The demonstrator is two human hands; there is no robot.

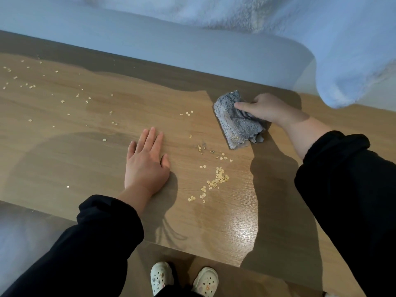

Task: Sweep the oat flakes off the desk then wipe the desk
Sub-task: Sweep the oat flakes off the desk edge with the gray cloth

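A wooden desk (90, 159) fills the view. Oat flakes (217, 181) lie in a small pile near the front, right of centre, with more flakes scattered thinly across the left and far side. My right hand (267, 109) grips a folded grey cloth (235, 123) that rests on the desk at the right, a few flakes stuck to its near end. My left hand (146, 161) lies flat on the desk, fingers straight, just left of the pile.
A pale blue fluffy blanket (347, 50) hangs over the far right corner. A pale wall (150, 37) runs behind the desk. The desk's front edge (192, 250) is near my feet, which wear white clogs (184, 277).
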